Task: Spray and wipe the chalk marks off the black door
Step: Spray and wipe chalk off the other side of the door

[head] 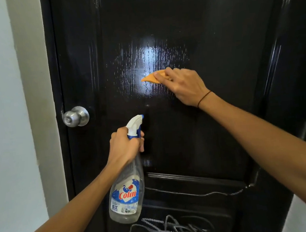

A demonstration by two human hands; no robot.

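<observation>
The black door (205, 26) fills the view, its upper panel wet and shiny with spray droplets around the middle. My right hand (183, 85) presses a folded orange cloth (151, 78) against that wet patch. My left hand (126, 146) grips the neck of a clear spray bottle (127, 195) with a white and blue trigger head, held upright below the cloth with the nozzle facing the door. White chalk marks (170, 228) scribble across the lower panel, and a thin chalk line (212, 193) runs along its top edge.
A round silver door knob (75, 116) sticks out at the door's left edge. A pale wall (2, 111) borders the door frame on the left, and a strip of light wall shows at the lower right.
</observation>
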